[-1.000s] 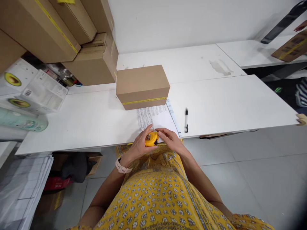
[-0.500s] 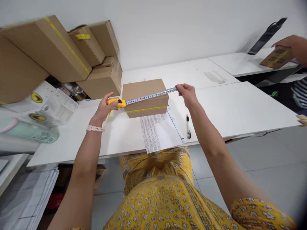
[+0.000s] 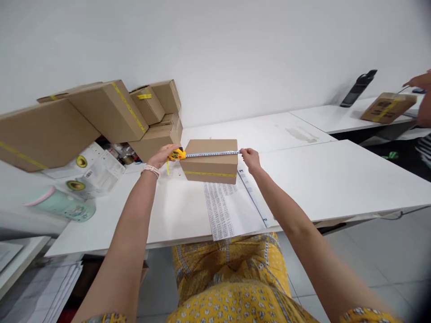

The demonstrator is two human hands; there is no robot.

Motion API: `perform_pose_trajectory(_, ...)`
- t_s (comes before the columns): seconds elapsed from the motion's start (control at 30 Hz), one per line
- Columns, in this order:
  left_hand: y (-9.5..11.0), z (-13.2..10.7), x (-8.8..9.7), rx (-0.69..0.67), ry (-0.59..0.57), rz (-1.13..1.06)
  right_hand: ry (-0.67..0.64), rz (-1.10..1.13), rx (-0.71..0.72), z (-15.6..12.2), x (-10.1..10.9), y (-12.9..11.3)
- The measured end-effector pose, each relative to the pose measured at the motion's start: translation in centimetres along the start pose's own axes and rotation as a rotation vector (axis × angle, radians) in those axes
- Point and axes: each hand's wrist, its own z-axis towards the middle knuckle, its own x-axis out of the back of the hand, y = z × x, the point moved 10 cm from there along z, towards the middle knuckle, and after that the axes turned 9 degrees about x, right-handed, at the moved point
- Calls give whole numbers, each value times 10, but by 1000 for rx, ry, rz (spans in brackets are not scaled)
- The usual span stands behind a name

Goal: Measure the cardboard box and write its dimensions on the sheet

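Observation:
A closed cardboard box [image 3: 209, 168] with a yellow tape band stands on the white table [image 3: 323, 179]. My left hand [image 3: 164, 155] grips the yellow tape measure case [image 3: 177, 154] at the box's left top edge. My right hand [image 3: 249, 158] pinches the end of the tape blade [image 3: 212, 154] at the box's right edge. The blade lies stretched across the box's top. A printed sheet [image 3: 229, 208] lies in front of the box, under my right forearm.
Stacked cardboard boxes [image 3: 101, 112], white product boxes [image 3: 90, 172] and a pale green bottle [image 3: 62, 204] crowd the table's left. On the far right table another person's hand [image 3: 417, 81] is beside a small carton [image 3: 387, 106] and a dark bottle [image 3: 358, 87].
Both hands left the table's near edge, where they held the tape measure together, pulled the blade out and laid it along the box's top. The camera has tilted up.

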Motion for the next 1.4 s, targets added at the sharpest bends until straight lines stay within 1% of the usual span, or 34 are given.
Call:
perform_pose_trajectory(0.1,-1,-2,-15,22,-58,4,-21,-5,8,-3,-2,3)
perform_pose_trajectory(0.17,-1,-7,-23,25,-62,3,-16,-20,17,-5,-2,2)
perform_pose_trajectory(0.23,0,-16,-26,23,-33,4,-6,-30,16,-9,0,-2)
perform_pose_trajectory(0.3,1,-29,-26,25,20,8,-2,-31,20,-12,5,-11)
perform_pose_trajectory(0.4,4,-62,-29,19,87,7,-3,-18,85,-19,21,-34)
perform_pose_trajectory(0.47,7,-94,-34,-16,141,0,-21,1,125,-24,33,-47)
perform_pose_trajectory(0.5,8,-111,-36,-44,180,0,-40,11,128,-26,38,-49)
perform_pose_trajectory(0.57,6,-144,-45,-80,248,8,-93,20,107,-30,43,-47)
perform_pose_trajectory(0.63,-3,-167,-55,-73,295,20,-152,13,82,-34,42,-39)
perform_pose_trajectory(0.73,-22,-183,-65,-27,349,9,-187,23,47,-41,38,-26)
perform_pose_trajectory(0.8,-29,-185,-65,-16,364,-22,-162,46,31,-50,41,-20)
perform_pose_trajectory(0.87,-32,-185,-63,-18,344,-39,-108,66,27,-65,50,-19)
perform_pose_trajectory(1.0,-29,-182,-64,-36,252,-26,-5,88,62,-96,77,-24)
perform_pose_trajectory(1.07,-26,-175,-65,-44,206,-28,18,89,51,-101,86,-24)
perform_pose_trajectory(1.13,-24,-163,-69,-31,146,-24,42,72,23,-96,92,-23)
perform_pose_trajectory(1.2,-21,-146,-74,-8,84,-20,69,43,17,-83,95,-26)
perform_pose_trajectory(1.27,-16,-130,-77,4,35,-27,86,22,42,-67,95,-34)
perform_pose_trajectory(1.33,-11,-116,-78,-2,9,-34,89,8,76,-52,93,-42)
perform_pose_trajectory(1.4,-8,-108,-79,-8,-5,-30,77,-11,100,-43,91,-46)
